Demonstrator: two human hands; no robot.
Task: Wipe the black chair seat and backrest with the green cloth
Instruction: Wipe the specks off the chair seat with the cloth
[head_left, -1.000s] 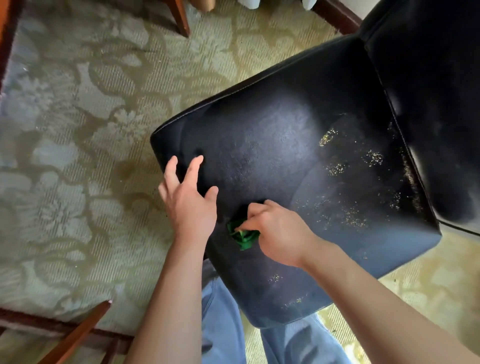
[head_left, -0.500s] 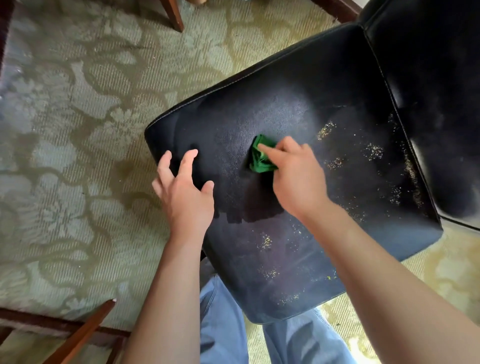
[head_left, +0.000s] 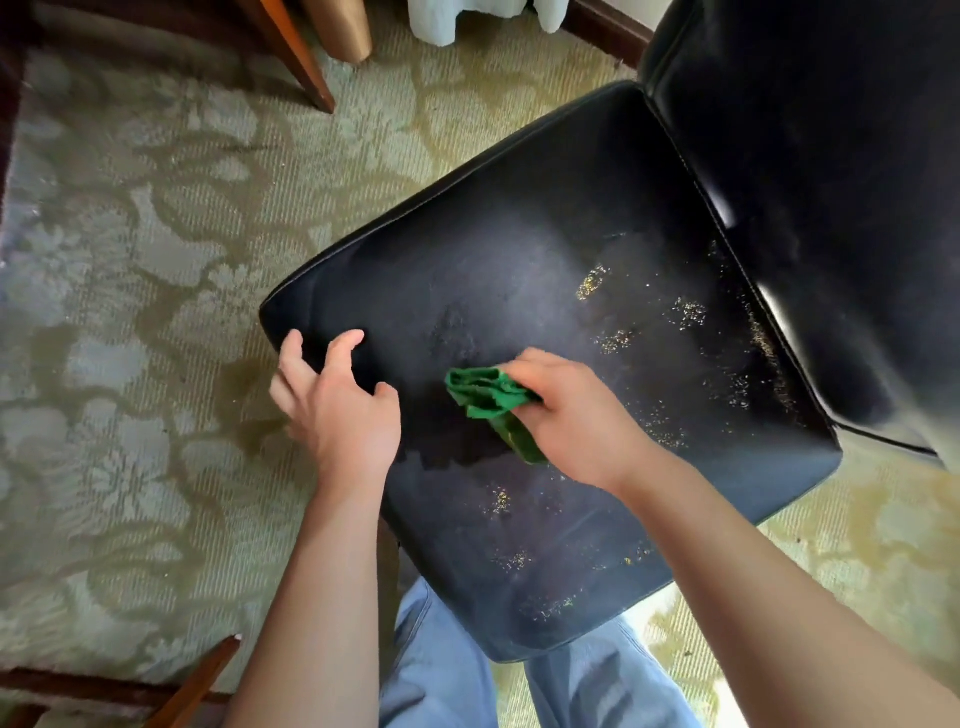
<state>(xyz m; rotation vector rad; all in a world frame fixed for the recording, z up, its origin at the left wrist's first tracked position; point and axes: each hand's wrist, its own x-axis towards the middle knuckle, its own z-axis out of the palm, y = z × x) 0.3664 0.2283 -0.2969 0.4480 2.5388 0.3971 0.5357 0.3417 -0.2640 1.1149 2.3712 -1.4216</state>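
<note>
Cloth: the green cloth (head_left: 488, 397), bunched into folds, lies pressed on the seat near its left-middle, one tail trailing back under my right hand.
Right hand: my right hand (head_left: 576, 421) clenches the cloth, fingers curled over its right side, knuckles up.
Left hand: my left hand (head_left: 337, 410) grips nothing; fingers spread and bent, the tips rest on the seat's front-left corner, just beside the cloth.
Seat: the black seat (head_left: 545, 260) sits at an angle below me, with a darker, damp-looking patch around the cloth and yellowish specks (head_left: 592, 283) scattered over its right half and near edge.
Backrest: the backrest (head_left: 831, 156) rises glossy at upper right, well apart from the cloth.
Surroundings: patterned carpet (head_left: 130, 312) lies under the chair; my jeans (head_left: 441, 675) show below the seat; wooden legs (head_left: 301, 57) stand at top left.
</note>
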